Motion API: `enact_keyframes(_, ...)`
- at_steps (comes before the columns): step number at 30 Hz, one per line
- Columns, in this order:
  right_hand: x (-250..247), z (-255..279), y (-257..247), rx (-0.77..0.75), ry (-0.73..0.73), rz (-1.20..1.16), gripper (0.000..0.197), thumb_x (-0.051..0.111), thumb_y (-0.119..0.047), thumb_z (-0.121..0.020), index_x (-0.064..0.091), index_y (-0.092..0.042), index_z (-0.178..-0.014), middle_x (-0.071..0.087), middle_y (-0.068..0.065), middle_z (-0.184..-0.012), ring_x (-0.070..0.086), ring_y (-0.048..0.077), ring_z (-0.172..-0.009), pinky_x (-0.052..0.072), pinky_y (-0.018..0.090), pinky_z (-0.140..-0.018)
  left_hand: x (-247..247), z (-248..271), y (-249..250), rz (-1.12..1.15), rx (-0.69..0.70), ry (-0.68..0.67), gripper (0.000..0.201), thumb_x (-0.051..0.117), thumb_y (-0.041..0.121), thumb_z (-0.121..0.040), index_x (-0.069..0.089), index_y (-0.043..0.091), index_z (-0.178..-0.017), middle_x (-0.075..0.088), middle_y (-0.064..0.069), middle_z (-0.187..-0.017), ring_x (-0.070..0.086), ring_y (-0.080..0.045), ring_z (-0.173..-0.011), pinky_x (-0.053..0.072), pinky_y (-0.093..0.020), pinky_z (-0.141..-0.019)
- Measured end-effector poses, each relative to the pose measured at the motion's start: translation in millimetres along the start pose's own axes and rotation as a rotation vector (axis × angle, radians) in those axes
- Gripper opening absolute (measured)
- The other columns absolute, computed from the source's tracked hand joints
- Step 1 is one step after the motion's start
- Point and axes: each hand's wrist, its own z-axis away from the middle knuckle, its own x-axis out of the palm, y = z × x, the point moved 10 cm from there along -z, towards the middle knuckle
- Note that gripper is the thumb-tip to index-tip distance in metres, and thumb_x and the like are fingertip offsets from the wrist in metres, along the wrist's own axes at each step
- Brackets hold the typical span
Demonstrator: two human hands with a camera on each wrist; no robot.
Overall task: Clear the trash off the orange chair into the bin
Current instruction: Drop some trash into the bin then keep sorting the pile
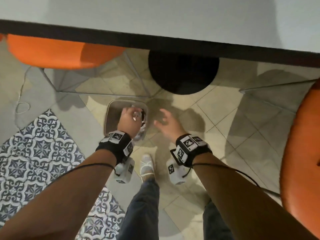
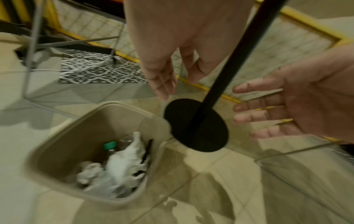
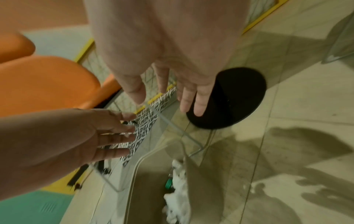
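Note:
A beige bin (image 1: 109, 118) stands on the floor with crumpled white paper (image 2: 126, 160) and a green-capped bottle (image 2: 110, 145) lying inside. My left hand (image 1: 131, 112) hovers over the bin's opening with its fingers straight, holding nothing; the left wrist view shows its palm (image 2: 178, 84) bare. Just right of the bin, my right hand (image 1: 161, 116) hangs with fingers spread and empty, as the right wrist view (image 3: 166, 103) also shows. One orange chair (image 1: 52, 52) sits half under the table at the upper left. Another orange chair (image 1: 303, 153) is at the right edge.
A grey table top (image 1: 155, 18) overhangs the scene, and its black round base (image 1: 183, 73) stands just beyond the bin. Thin wire chair legs (image 1: 103, 91) run across the floor behind the bin. A white cable (image 1: 22, 104) lies at the left, near patterned tiles (image 1: 34, 153).

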Motion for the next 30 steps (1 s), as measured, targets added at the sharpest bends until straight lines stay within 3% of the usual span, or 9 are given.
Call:
enact_keyframes(6, -191, 100, 59, -0.129, 0.476, -0.005, 0.037, 0.058, -0.013, -0.088, 0.057, -0.016, -0.125, 0.052, 0.007, -0.127, 0.057, 0.022, -0.112, 0.046, 0.034, -0.098, 124, 75, 180, 0.205, 0.236, -0.217, 0.019, 0.053, 0.002, -0.088, 0.064, 0.018, -0.092, 0.065, -0.001, -0.097, 0.059, -0.015, -0.090, 0.047, -0.024, -0.086)
enact_keyframes(9, -291, 173, 99, -0.185, 0.713, 0.066, 0.030, 0.057, -0.011, -0.085, 0.064, -0.009, -0.114, 0.059, 0.013, -0.117, 0.061, 0.027, -0.101, 0.044, 0.023, -0.088, 200, 129, 270, 0.243, 0.351, -0.345, 0.022, 0.051, 0.001, -0.088, 0.059, 0.021, -0.088, 0.062, 0.002, -0.093, 0.058, -0.014, -0.087, 0.045, -0.015, -0.078)
enact_keyframes(13, -403, 282, 169, -0.098, 1.030, 0.193, 0.027, 0.053, -0.019, -0.080, 0.070, -0.010, -0.100, 0.061, 0.017, -0.100, 0.060, 0.035, -0.091, 0.047, 0.036, -0.079, 286, 208, 365, 0.205, 0.470, -0.436, 0.019, 0.059, 0.011, -0.086, 0.064, 0.014, -0.104, 0.059, 0.006, -0.098, 0.055, -0.010, -0.089, 0.047, -0.025, -0.085)
enact_keyframes(15, -442, 333, 214, 0.064, 1.128, 0.292, 0.032, 0.053, -0.023, -0.079, 0.068, -0.011, -0.104, 0.059, 0.019, -0.106, 0.057, 0.037, -0.098, 0.048, 0.039, -0.082, 332, 238, 391, 0.146, 0.490, -0.520, 0.044, 0.069, 0.030, -0.078, 0.058, 0.019, -0.119, 0.056, 0.012, -0.106, 0.051, -0.006, -0.097, 0.042, -0.020, -0.090)
enact_keyframes(18, -473, 397, 293, 0.351, 1.144, 0.323, 0.052, 0.070, -0.031, -0.076, 0.058, -0.013, -0.123, 0.049, 0.022, -0.126, 0.047, 0.042, -0.115, 0.043, 0.048, -0.093, 396, 262, 400, 0.046, 0.371, -0.635, 0.103, 0.076, 0.063, -0.052, 0.034, 0.025, -0.139, 0.038, -0.002, -0.142, 0.042, -0.019, -0.124, 0.039, -0.039, -0.106)
enact_keyframes(20, -476, 423, 338, 0.478, 1.077, 0.264, 0.079, 0.077, -0.039, -0.070, 0.043, -0.016, -0.138, 0.036, 0.023, -0.139, 0.036, 0.042, -0.127, 0.036, 0.054, -0.102, 425, 270, 400, -0.034, 0.290, -0.672, 0.120, 0.080, 0.061, -0.051, 0.015, 0.031, -0.147, 0.019, -0.003, -0.153, 0.031, -0.027, -0.135, 0.036, -0.045, -0.109)
enact_keyframes(24, -463, 437, 394, 0.612, 0.889, 0.172, 0.119, 0.083, -0.053, -0.057, 0.015, -0.024, -0.150, 0.016, 0.017, -0.153, 0.017, 0.035, -0.142, 0.029, 0.063, -0.106, 454, 270, 403, -0.163, 0.244, -0.572, 0.118, 0.078, 0.059, -0.057, 0.008, 0.032, -0.148, 0.015, -0.005, -0.155, 0.027, -0.035, -0.137, 0.040, -0.046, -0.104)
enact_keyframes(27, -460, 446, 411, 0.647, 0.963, 0.153, 0.124, 0.085, -0.052, -0.053, 0.014, -0.023, -0.150, 0.019, 0.019, -0.153, 0.020, 0.036, -0.141, 0.034, 0.063, -0.103, 463, 269, 407, -0.168, 0.256, -0.476, 0.110, 0.079, 0.051, -0.061, 0.014, 0.026, -0.147, 0.029, -0.009, -0.145, 0.036, -0.036, -0.130, 0.042, -0.048, -0.101)
enact_keyframes(30, -451, 455, 433, 0.696, 1.022, -0.016, 0.125, 0.085, -0.052, -0.055, 0.007, -0.028, -0.150, 0.009, 0.018, -0.157, 0.014, 0.038, -0.143, 0.026, 0.062, -0.110, 466, 267, 413, -0.321, 0.343, -0.409, 0.108, 0.077, 0.055, -0.059, 0.019, 0.025, -0.144, 0.041, -0.013, -0.132, 0.041, -0.038, -0.121, 0.042, -0.051, -0.099)
